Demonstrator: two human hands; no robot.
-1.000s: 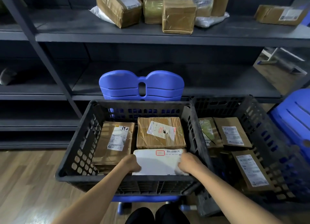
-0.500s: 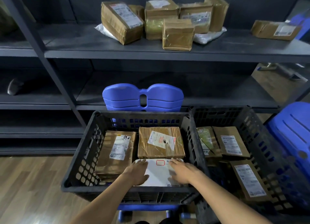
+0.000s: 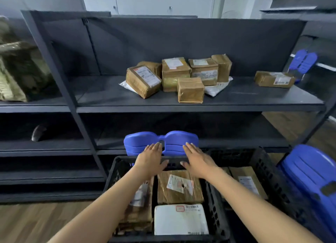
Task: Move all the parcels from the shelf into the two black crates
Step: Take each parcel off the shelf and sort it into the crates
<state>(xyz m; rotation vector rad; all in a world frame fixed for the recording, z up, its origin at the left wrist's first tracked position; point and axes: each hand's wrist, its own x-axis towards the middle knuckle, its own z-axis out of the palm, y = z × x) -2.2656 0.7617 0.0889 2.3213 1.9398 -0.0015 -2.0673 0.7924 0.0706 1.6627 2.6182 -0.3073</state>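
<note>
both hands are empty. the left hand (image 3: 151, 159) and the right hand (image 3: 197, 160) are flat, with fingers straight and spread, in the air just in front of the blue chair (image 3: 161, 142). one black crate (image 3: 111, 179) sits right in front of the chair, and the other crate (image 3: 269, 173) is to the right of it. both have parcels inside. more boxes wait in a pile (image 3: 179, 77) on the shelf (image 3: 236, 100), high above the chair. one lone parcel (image 3: 274, 79) lies up there too, far to the right of the chair.

the pile is messy. boxes lean on each other and sit on a white bag (image 3: 216, 89). if a hand pulls one from the middle, the others may slide and drop down behind the chair. the small box (image 3: 190, 90) is near the shelf edge, so a bump may knock it off. the lone parcel is easy to forget.
</note>
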